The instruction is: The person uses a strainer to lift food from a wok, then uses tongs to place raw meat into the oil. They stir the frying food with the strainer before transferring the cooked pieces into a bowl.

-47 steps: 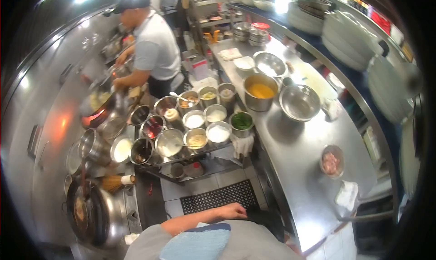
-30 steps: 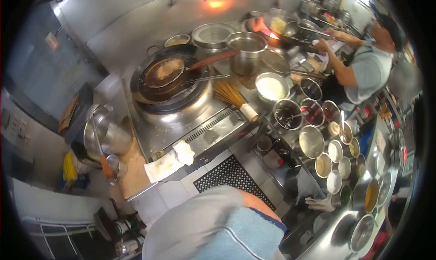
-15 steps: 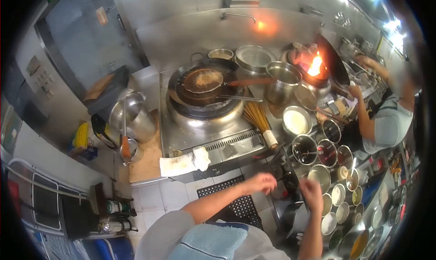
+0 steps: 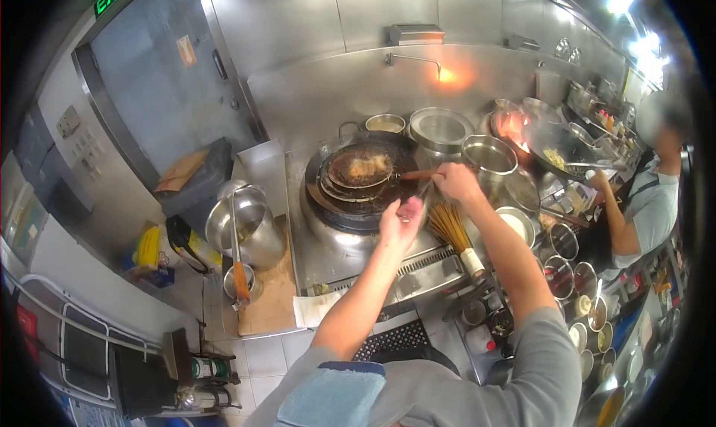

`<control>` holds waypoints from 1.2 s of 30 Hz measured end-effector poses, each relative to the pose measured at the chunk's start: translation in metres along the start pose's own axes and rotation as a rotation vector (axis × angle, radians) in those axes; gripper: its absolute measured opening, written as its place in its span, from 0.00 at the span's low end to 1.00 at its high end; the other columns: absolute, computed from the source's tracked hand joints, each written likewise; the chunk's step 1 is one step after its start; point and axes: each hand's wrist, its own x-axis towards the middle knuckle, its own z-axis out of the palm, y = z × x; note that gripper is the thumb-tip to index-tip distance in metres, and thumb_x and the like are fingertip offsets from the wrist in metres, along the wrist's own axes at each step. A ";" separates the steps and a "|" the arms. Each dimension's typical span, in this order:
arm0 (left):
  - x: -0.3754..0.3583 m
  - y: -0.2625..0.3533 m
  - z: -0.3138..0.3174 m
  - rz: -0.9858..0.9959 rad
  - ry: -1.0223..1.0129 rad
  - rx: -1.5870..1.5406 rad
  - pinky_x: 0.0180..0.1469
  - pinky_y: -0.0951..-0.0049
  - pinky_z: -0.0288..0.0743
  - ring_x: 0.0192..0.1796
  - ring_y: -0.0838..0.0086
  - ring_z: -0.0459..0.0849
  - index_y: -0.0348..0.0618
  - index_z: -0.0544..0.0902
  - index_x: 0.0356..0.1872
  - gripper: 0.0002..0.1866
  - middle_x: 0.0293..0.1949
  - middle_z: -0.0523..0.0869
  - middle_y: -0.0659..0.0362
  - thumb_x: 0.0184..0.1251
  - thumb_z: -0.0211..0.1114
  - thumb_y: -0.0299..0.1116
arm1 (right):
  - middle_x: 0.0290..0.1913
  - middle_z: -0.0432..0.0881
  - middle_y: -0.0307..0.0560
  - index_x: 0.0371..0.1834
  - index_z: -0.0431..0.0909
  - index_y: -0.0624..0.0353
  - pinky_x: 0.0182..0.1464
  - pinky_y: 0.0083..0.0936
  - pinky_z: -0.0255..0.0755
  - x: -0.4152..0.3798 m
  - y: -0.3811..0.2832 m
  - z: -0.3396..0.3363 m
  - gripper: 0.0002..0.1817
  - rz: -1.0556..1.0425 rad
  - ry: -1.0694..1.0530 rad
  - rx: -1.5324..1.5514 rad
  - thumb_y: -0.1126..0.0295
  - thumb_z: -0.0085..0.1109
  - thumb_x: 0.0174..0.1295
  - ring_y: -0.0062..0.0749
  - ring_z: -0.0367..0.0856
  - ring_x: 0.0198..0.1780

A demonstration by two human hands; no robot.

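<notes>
Since half a second ago both your arms have reached forward from over the floor mat to the wok (image 4: 358, 184). Your right hand (image 4: 453, 182) is now closed round the reddish handle (image 4: 415, 175) of the strainer (image 4: 362, 168), which rests in the wok on the burner straight ahead of you. Your left hand (image 4: 400, 220) hovers just in front of the wok's near rim, palm up and fingers loosely spread, holding nothing.

Risks, as they look from here: your left hand sits very near hot metal, so a small drift forward could burn it. If you lift the strainer fast, oil could drip or splash onto your forearm. To your right a co-worker (image 4: 647, 196) tosses food in another wok (image 4: 556, 145) beside an open flame (image 4: 514, 125); swinging the handle that way could bring it close to the fire.

Containers: the strainer holds a flat, golden-brown piece of fried food. The wok beneath looks dark; you cannot tell how much oil it holds. Behind it stand a small pot (image 4: 385, 123) and a wide pan (image 4: 440, 127), contents unclear. A steel pot (image 4: 488, 157) sits just right of your hand. A bamboo brush (image 4: 455, 237) lies on the tabletop. Small bowls (image 4: 578, 278) of sauces crowd the right. A big pot (image 4: 250, 222) with a ladle stands left.
</notes>
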 end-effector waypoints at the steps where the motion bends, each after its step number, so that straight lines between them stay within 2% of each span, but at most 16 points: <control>1: 0.006 0.015 -0.008 0.004 -0.026 0.014 0.36 0.79 0.75 0.34 0.70 0.78 0.27 0.69 0.40 0.07 0.35 0.76 0.50 0.67 0.52 0.22 | 0.42 0.82 0.56 0.46 0.80 0.61 0.49 0.39 0.74 0.010 0.019 0.003 0.17 -0.047 0.055 -0.196 0.63 0.58 0.57 0.48 0.80 0.46; 2: 0.007 0.031 -0.016 0.011 -0.051 0.030 0.29 0.82 0.71 0.28 0.75 0.74 0.27 0.68 0.36 0.04 0.31 0.74 0.54 0.67 0.51 0.20 | 0.49 0.79 0.57 0.51 0.77 0.60 0.55 0.40 0.71 0.020 0.044 0.009 0.20 -0.094 0.112 -0.389 0.65 0.58 0.54 0.50 0.77 0.54; 4: -0.017 0.058 -0.005 0.017 -0.117 0.111 0.21 0.83 0.63 0.22 0.81 0.64 0.31 0.66 0.33 0.03 0.27 0.67 0.59 0.66 0.50 0.19 | 0.57 0.72 0.56 0.54 0.72 0.59 0.60 0.38 0.67 0.027 0.085 0.016 0.23 -0.134 -0.030 -0.481 0.66 0.58 0.52 0.48 0.69 0.63; 5: -0.028 0.075 -0.003 -0.024 -0.124 0.087 0.19 0.83 0.61 0.21 0.81 0.63 0.32 0.65 0.32 0.04 0.27 0.67 0.59 0.66 0.50 0.19 | 0.52 0.77 0.56 0.55 0.71 0.59 0.57 0.39 0.70 0.028 0.107 0.025 0.25 -0.216 -0.119 -0.635 0.65 0.59 0.51 0.49 0.75 0.57; 8: -0.050 0.118 0.000 -0.023 -0.100 0.099 0.16 0.84 0.57 0.18 0.81 0.61 0.32 0.64 0.34 0.03 0.27 0.67 0.58 0.66 0.49 0.18 | 0.48 0.80 0.58 0.56 0.72 0.62 0.54 0.37 0.73 0.046 0.111 0.031 0.27 -0.142 -0.395 -0.501 0.65 0.59 0.50 0.49 0.80 0.51; 11: -0.068 0.131 0.001 0.013 0.047 0.355 0.15 0.84 0.56 0.17 0.81 0.62 0.28 0.63 0.35 0.02 0.27 0.67 0.57 0.66 0.47 0.17 | 0.38 0.84 0.56 0.41 0.80 0.62 0.49 0.47 0.74 0.043 0.087 0.039 0.20 -0.151 -0.634 -0.252 0.60 0.67 0.48 0.51 0.82 0.48; 14: -0.074 0.128 0.004 0.079 0.198 0.581 0.13 0.84 0.55 0.18 0.81 0.62 0.27 0.63 0.36 0.03 0.31 0.69 0.54 0.65 0.46 0.18 | 0.25 0.81 0.51 0.28 0.79 0.63 0.31 0.37 0.73 0.030 0.071 0.057 0.13 -0.165 -0.558 0.057 0.63 0.65 0.52 0.40 0.83 0.32; 17: -0.076 0.127 0.007 0.131 0.282 0.833 0.13 0.84 0.54 0.19 0.82 0.61 0.32 0.63 0.37 0.04 0.34 0.70 0.51 0.63 0.45 0.16 | 0.18 0.72 0.41 0.27 0.77 0.61 0.18 0.26 0.58 0.011 0.040 0.027 0.11 0.136 -0.745 0.596 0.65 0.65 0.55 0.26 0.70 0.17; 20: -0.072 0.124 -0.001 0.231 0.276 1.018 0.14 0.82 0.54 0.20 0.81 0.62 0.35 0.64 0.39 0.07 0.33 0.70 0.51 0.62 0.44 0.15 | 0.14 0.64 0.33 0.28 0.76 0.59 0.16 0.17 0.44 -0.007 0.029 0.046 0.10 0.384 -0.818 1.009 0.66 0.66 0.56 0.17 0.58 0.13; 21: -0.071 0.121 -0.001 0.229 0.269 1.085 0.14 0.80 0.54 0.20 0.79 0.63 0.37 0.65 0.38 0.09 0.31 0.70 0.53 0.59 0.43 0.15 | 0.20 0.70 0.38 0.29 0.75 0.62 0.16 0.17 0.52 -0.014 0.025 0.049 0.09 0.442 -0.811 1.102 0.69 0.65 0.57 0.20 0.65 0.17; 24: -0.069 0.117 -0.014 0.264 0.220 1.344 0.15 0.77 0.54 0.19 0.78 0.63 0.37 0.65 0.37 0.10 0.27 0.69 0.56 0.56 0.42 0.15 | 0.28 0.73 0.44 0.32 0.73 0.68 0.18 0.16 0.62 -0.031 -0.018 0.042 0.07 0.831 -0.587 1.601 0.75 0.59 0.59 0.22 0.69 0.23; 25: -0.066 0.118 -0.022 0.316 0.226 1.415 0.17 0.76 0.50 0.18 0.79 0.62 0.37 0.68 0.35 0.07 0.23 0.68 0.60 0.57 0.45 0.16 | 0.36 0.72 0.52 0.39 0.68 0.74 0.22 0.18 0.70 -0.029 -0.019 0.045 0.07 0.874 -0.660 1.780 0.81 0.50 0.60 0.26 0.70 0.27; 28: -0.078 0.112 -0.021 0.464 0.277 1.646 0.15 0.70 0.58 0.17 0.74 0.66 0.31 0.69 0.41 0.13 0.25 0.71 0.55 0.53 0.43 0.17 | 0.37 0.71 0.58 0.46 0.63 0.81 0.23 0.16 0.72 -0.028 -0.023 0.069 0.12 1.035 -0.757 2.405 0.84 0.44 0.59 0.29 0.71 0.26; 29: -0.083 0.114 -0.021 0.553 0.328 1.718 0.18 0.67 0.65 0.20 0.68 0.75 0.25 0.70 0.47 0.17 0.28 0.78 0.47 0.55 0.45 0.19 | 0.39 0.70 0.62 0.48 0.59 0.82 0.24 0.17 0.73 -0.032 -0.032 0.075 0.14 1.015 -0.670 2.492 0.85 0.42 0.59 0.29 0.71 0.27; 32: -0.097 0.125 -0.022 0.711 0.367 1.959 0.30 0.60 0.77 0.31 0.54 0.84 0.20 0.67 0.54 0.22 0.35 0.82 0.35 0.56 0.48 0.20 | 0.40 0.70 0.62 0.45 0.61 0.81 0.24 0.16 0.72 -0.026 -0.066 0.092 0.11 0.965 -0.627 2.424 0.85 0.42 0.60 0.31 0.72 0.28; 36: -0.116 0.132 -0.018 0.748 0.375 2.310 0.49 0.55 0.76 0.47 0.43 0.82 0.19 0.64 0.59 0.26 0.42 0.80 0.28 0.57 0.49 0.22 | 0.40 0.73 0.63 0.42 0.65 0.79 0.30 0.22 0.79 -0.042 -0.121 0.090 0.08 0.829 -0.348 2.198 0.84 0.45 0.62 0.39 0.78 0.34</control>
